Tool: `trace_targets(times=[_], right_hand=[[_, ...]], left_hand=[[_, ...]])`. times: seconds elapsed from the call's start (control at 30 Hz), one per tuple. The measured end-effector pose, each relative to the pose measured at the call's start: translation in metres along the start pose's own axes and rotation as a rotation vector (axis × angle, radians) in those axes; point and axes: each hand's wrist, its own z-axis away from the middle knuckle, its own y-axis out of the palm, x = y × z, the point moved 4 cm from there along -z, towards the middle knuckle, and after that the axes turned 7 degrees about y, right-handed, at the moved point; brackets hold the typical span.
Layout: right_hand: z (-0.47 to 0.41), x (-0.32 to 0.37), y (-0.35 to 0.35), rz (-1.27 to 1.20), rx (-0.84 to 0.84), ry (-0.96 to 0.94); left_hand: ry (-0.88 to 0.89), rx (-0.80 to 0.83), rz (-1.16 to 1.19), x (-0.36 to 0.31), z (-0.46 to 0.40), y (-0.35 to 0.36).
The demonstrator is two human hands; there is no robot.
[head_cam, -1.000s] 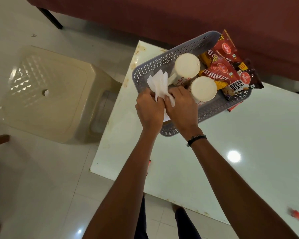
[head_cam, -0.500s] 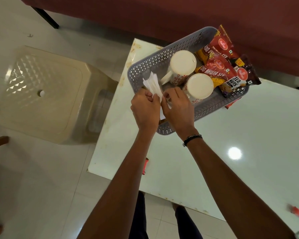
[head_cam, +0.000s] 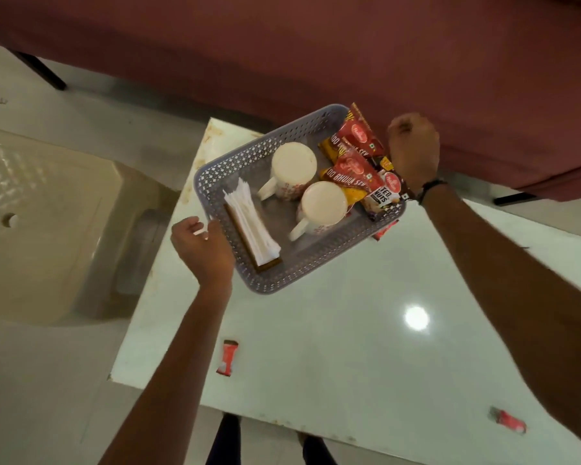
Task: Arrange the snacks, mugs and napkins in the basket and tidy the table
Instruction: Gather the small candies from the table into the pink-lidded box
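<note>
Basket (head_cam: 282, 280) on surface (head_cam: 349, 347): two mugs (head_cam: 294, 169), napkins (head_cam: 252, 226), snack packets (head_cam: 356, 162). Left hand (head_cam: 203, 250) loosely curled at near rim; right hand (head_cam: 413, 146) fisted, empty, beside the packets.

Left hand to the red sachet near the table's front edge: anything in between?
Nothing visible. The left hand is at the basket near corner; the red sachet lies alone on bare table nearer the person, beside the left forearm. Only open tabletop separates them.
</note>
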Motion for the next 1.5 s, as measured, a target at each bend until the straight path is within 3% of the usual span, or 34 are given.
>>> trace_targets(times=[0.07,0.2,0.27,0.47,0.6,0.9,1.03,1.23,1.5], right_hand=[[-0.022,-0.016,0.006,0.072,0.248,0.156],[-0.021,-0.029,0.02,-0.15,0.566,0.438],[-0.023,-0.033,0.027,-0.189,0.601,0.469],[-0.02,-0.032,0.038,-0.328,0.732,0.551],[-0.019,-0.028,0.044,-0.41,0.817,0.592],[-0.007,-0.038,0.013,-0.576,0.815,0.552],[0.008,-0.058,-0.023,-0.672,0.852,0.538],[0.062,-0.119,-0.094,-0.717,0.789,0.587],[0.151,-0.222,-0.15,-0.799,0.663,0.744]], left_hand=[[-0.155,0.05,-0.001,0.013,0.0,0.003],[-0.41,0.179,0.108,0.029,0.0,0.015],[-0.5,0.206,0.201,0.027,0.002,0.02],[-0.56,0.257,0.371,0.029,-0.002,0.028],[-0.591,0.288,0.365,0.028,-0.009,0.029],[-0.489,0.39,0.388,-0.013,-0.007,0.017],[-0.461,0.554,0.396,-0.041,0.007,0.009],[-0.435,0.681,0.317,-0.073,0.059,-0.002],[-0.465,0.725,0.141,-0.05,0.146,0.004]])
